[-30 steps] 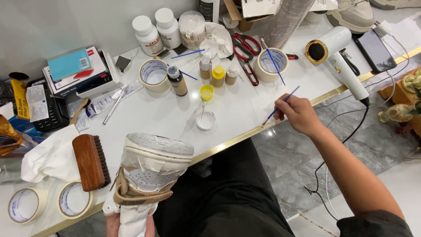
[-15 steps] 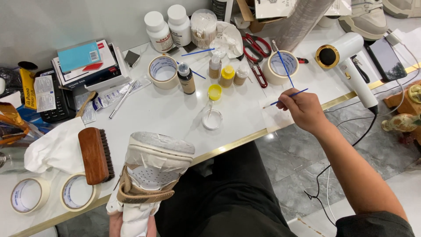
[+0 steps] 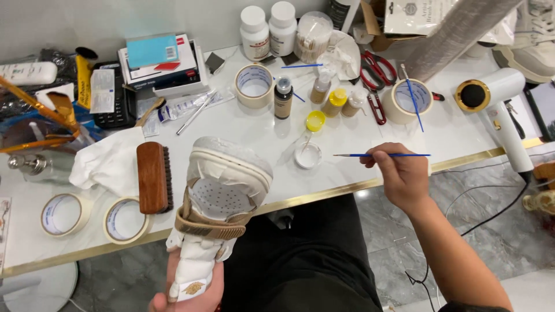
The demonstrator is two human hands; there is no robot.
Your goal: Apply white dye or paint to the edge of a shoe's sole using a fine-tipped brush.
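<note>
My right hand (image 3: 402, 176) stays pinched on the brush (image 3: 381, 155), which has swung level, its tip now pointing at the dish (image 3: 307, 155); so I judge reloading comes next; my left hand (image 3: 188, 292) keeps gripping the shoe (image 3: 222, 190) at the table (image 3: 243, 130) edge.

white shoe (image 3: 228, 182) with perforated dot pattern on the toe, tan strap band and white masking tape patches. thin blue paintbrush (image 3: 381, 155). white table (image 3: 243, 130) with gold edge trim. brown wooden brush (image 3: 153, 177) with dark bristles. small white dish (image 3: 307, 155), yellow cap (image 3: 315, 121). cream tape rolls (image 3: 124, 219). red-handled scissors (image 3: 376, 72). white hair dryer (image 3: 500, 110) with gold ring and black centre. white cloth (image 3: 110, 162). grey marble-veined floor (image 3: 503, 190). black trousers (image 3: 300, 260).
</note>
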